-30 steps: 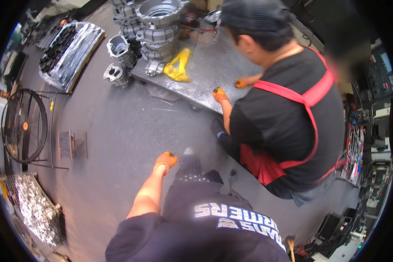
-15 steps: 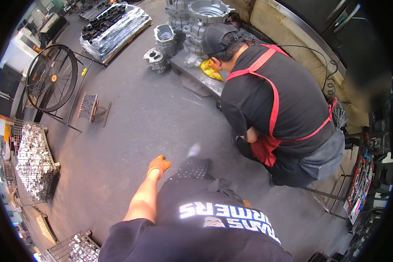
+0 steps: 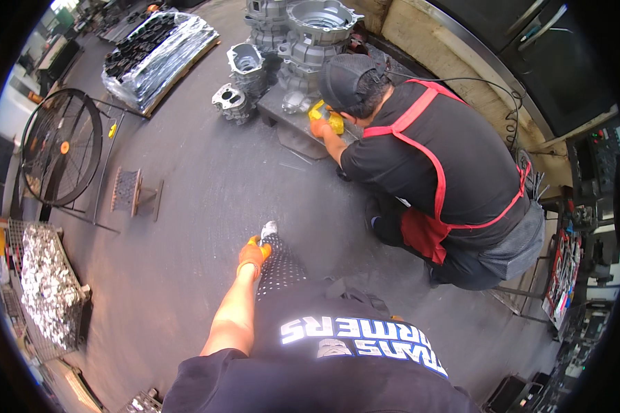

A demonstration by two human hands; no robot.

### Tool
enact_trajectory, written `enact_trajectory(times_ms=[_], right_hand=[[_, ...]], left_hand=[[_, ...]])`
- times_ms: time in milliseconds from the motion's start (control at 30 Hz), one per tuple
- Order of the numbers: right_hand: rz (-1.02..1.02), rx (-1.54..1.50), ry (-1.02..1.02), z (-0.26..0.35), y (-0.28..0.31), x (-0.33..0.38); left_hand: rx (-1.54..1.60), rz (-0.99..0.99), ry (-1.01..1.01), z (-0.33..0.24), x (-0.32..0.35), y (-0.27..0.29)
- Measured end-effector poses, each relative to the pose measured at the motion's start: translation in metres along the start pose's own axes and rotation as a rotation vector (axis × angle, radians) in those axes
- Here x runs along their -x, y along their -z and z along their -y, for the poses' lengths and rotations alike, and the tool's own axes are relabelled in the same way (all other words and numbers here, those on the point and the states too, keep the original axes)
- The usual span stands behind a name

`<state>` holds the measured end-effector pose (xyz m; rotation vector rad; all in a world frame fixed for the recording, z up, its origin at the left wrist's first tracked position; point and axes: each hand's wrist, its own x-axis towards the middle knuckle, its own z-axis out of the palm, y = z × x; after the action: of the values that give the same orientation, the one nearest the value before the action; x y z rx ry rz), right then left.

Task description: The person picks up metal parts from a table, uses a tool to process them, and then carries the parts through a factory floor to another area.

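My left hand (image 3: 254,254), in an orange work glove, hangs low beside my leg in dotted dark trousers (image 3: 281,265). Its fingers are slightly apart, and I see nothing in them. Only a sliver of my right hand (image 3: 396,318) shows past my dark printed shirt (image 3: 365,372); its fingers are hidden. Ahead to the right, a crouching co-worker (image 3: 448,158) in a dark cap and red-strapped apron bends over a low metal bench (image 3: 289,120). The co-worker's orange-gloved hand (image 3: 319,128) is at a crumpled yellow thing (image 3: 335,122) there.
Grey metal housings (image 3: 317,45) are stacked at the bench's far end, with smaller castings (image 3: 233,102) beside them. To my left stand a large fan (image 3: 63,148), a small stool (image 3: 127,191) and a wire cage (image 3: 52,289) of metal pieces. A wrapped pallet (image 3: 160,58) lies beyond.
My view has shifted, so the fan, pallet and castings sit further left. My foot shows further left, near my left hand. The co-worker's gloved hand has come into sight at the yellow thing.
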<state>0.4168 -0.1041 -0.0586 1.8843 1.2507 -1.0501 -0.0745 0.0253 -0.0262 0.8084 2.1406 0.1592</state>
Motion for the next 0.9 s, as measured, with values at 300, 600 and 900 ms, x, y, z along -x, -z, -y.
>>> enact_trajectory(times_ms=[300, 600, 900], right_hand=[[-0.174, -0.217, -0.062, 0.136, 0.016, 0.021], [-0.135, -0.307, -0.084, 0.224, 0.048, 0.058], [-0.107, -0.336, -0.002, 0.276, 0.105, 0.019]], left_hand=[[-0.048, 0.115, 0.008, 0.027, -0.119, 0.08], [-0.028, 0.172, -0.076, 0.007, -0.174, 0.11], [0.042, 0.175, -0.016, -0.03, -0.217, 0.112]])
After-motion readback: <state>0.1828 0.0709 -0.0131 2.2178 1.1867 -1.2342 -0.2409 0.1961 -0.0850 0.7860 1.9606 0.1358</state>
